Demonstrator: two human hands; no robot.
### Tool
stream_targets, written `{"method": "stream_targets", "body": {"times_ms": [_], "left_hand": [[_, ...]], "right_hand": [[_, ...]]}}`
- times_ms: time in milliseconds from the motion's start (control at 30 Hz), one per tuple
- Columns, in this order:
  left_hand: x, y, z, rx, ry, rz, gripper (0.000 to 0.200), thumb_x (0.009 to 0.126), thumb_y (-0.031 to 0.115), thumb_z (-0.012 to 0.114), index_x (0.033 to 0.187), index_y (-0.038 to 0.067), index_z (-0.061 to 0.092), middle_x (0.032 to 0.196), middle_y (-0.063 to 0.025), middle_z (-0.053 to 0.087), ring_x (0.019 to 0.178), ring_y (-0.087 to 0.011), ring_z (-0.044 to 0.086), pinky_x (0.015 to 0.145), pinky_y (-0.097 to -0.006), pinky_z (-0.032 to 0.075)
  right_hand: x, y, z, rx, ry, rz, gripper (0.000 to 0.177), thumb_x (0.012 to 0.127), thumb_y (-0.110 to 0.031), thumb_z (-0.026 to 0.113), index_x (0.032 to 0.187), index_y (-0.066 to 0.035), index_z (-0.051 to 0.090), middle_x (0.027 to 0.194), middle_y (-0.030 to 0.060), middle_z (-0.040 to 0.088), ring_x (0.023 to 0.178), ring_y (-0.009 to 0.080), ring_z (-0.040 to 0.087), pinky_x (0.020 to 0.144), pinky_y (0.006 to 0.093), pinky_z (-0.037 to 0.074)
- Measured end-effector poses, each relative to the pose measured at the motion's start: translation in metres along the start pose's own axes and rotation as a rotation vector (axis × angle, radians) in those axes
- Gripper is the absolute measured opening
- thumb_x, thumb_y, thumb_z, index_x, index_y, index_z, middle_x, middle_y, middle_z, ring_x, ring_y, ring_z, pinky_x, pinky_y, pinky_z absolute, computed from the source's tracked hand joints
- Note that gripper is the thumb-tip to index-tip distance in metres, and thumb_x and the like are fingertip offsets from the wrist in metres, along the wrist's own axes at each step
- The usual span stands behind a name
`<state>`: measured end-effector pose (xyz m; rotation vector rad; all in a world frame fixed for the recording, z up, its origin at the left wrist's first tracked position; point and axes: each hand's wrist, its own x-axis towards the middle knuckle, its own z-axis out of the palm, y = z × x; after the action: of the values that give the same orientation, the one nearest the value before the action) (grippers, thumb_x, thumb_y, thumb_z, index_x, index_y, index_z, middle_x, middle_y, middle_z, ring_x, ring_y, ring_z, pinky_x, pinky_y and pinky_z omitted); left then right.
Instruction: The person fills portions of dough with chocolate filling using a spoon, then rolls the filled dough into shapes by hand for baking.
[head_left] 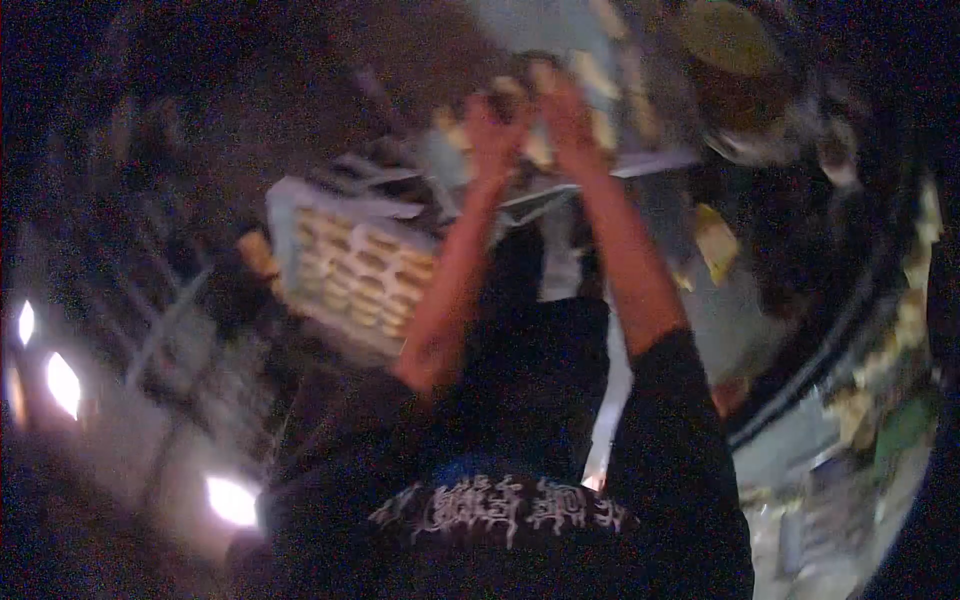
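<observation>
Both hands reach forward, close together, over a pale bluish surface (540,22) with several light-coloured pieces (595,80) along it. My left hand (497,128) is on the left side, its fingers smeared by motion. Right beside it is my right hand (566,115), its fingertips pointing away from me and also blurred. A small dark patch shows between the two hands; I cannot tell whether they hold something there. Pale pieces also show around the wrists, near the light front edge of the surface.
To the left, a tilted white tray (281,235) bears rows of small yellowish oblong pieces (372,262). A pale yellow item (715,245) lies right of my right forearm. A round, dull yellow-green shape (730,38) is at the upper right. Bright lights (232,501) show at lower left.
</observation>
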<state>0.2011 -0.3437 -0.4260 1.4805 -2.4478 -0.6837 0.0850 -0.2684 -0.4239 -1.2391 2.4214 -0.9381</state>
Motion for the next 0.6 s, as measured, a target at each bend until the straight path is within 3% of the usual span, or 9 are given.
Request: {"method": "stream_targets", "body": {"times_ms": [33,100,267,333,400,500,600], "left_hand": [[0.006,0.008,-0.006,-0.065,-0.081,-0.064,0.057,0.082,0.043,0.076,0.111,-0.003,0.059,0.111,-0.0227,0.063,0.107,-0.0412,0.059,0.094,-0.0501,0.045],[0.017,0.021,-0.013,-0.178,-0.232,-0.207,0.046,0.081,0.036,0.074,0.101,-0.002,0.057,0.105,-0.0255,0.060,0.105,-0.0435,0.058,0.089,-0.0507,0.046],[0.014,0.028,-0.013,-0.214,-0.059,-0.079,0.038,0.075,0.015,0.073,0.100,-0.006,0.055,0.100,-0.0262,0.058,0.100,-0.0455,0.057,0.086,-0.0518,0.047],[0.016,0.030,-0.015,-0.223,-0.131,-0.126,0.042,0.073,0.012,0.071,0.106,-0.008,0.052,0.103,-0.0292,0.056,0.105,-0.0480,0.054,0.091,-0.0537,0.045],[0.018,0.029,-0.005,-0.240,-0.062,-0.180,0.049,0.073,0.012,0.071,0.111,-0.010,0.050,0.107,-0.0321,0.056,0.111,-0.0496,0.053,0.097,-0.0534,0.044],[0.005,0.016,0.012,-0.153,0.063,-0.014,0.056,0.073,0.014,0.071,0.117,-0.012,0.048,0.120,-0.0353,0.052,0.122,-0.0503,0.048,0.105,-0.0513,0.041],[-0.001,0.026,-0.008,-0.293,-0.074,-0.164,0.061,0.075,0.018,0.072,0.122,-0.014,0.049,0.135,-0.0370,0.046,0.130,-0.0504,0.044,0.110,-0.0498,0.038]], "right_hand": [[-0.003,0.010,0.011,0.049,0.059,-0.082,0.044,0.092,-0.032,0.065,0.126,-0.003,0.062,0.130,0.0229,0.059,0.118,0.0395,0.058,0.099,0.0471,0.049],[0.022,-0.004,-0.010,-0.110,-0.272,0.186,0.040,0.090,-0.014,0.061,0.129,-0.006,0.062,0.124,0.0176,0.063,0.120,0.0381,0.054,0.100,0.0466,0.047],[0.013,0.005,-0.022,-0.206,-0.178,0.005,0.049,0.090,-0.014,0.065,0.135,-0.003,0.051,0.129,0.0255,0.053,0.116,0.0436,0.054,0.100,0.0491,0.047],[0.014,-0.005,-0.028,-0.179,-0.160,0.030,0.053,0.090,-0.015,0.066,0.139,-0.002,0.049,0.129,0.0236,0.055,0.119,0.0438,0.053,0.102,0.0498,0.045],[0.013,-0.012,-0.031,-0.108,-0.114,0.056,0.054,0.090,-0.017,0.064,0.141,-0.005,0.051,0.128,0.0223,0.060,0.122,0.0445,0.052,0.105,0.0509,0.044],[0.002,0.000,-0.019,-0.062,-0.023,0.210,0.059,0.090,-0.026,0.066,0.142,-0.003,0.049,0.125,0.0244,0.061,0.120,0.0447,0.054,0.104,0.0512,0.044],[-0.004,0.007,-0.035,0.103,0.005,0.040,0.063,0.089,-0.036,0.069,0.139,-0.001,0.051,0.126,0.0259,0.060,0.116,0.0432,0.058,0.102,0.0508,0.045]]}}
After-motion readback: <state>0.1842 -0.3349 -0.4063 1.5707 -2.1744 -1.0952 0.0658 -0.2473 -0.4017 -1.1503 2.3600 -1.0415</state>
